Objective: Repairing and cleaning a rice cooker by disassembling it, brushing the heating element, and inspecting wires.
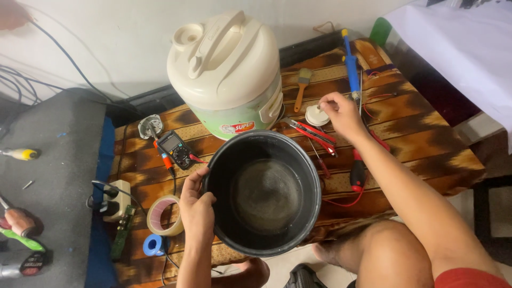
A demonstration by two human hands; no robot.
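Note:
My left hand (196,205) grips the left rim of a dark round inner pot (265,193), held above the mat's near edge with its empty inside facing up. My right hand (340,112) reaches across to the far right and pinches the top of a small white round part (316,116) lying on the mat. Behind the pot stands a cream and green rice cooker (226,72) with its lid closed.
On the patterned brown mat (426,144) lie a multimeter (175,150), red-handled pliers (313,133), a red and black screwdriver (358,172), a paintbrush (302,85), a blue tool (351,66), tape rolls (162,216), a white power strip (118,201). More hand tools (18,224) rest on the grey surface at left.

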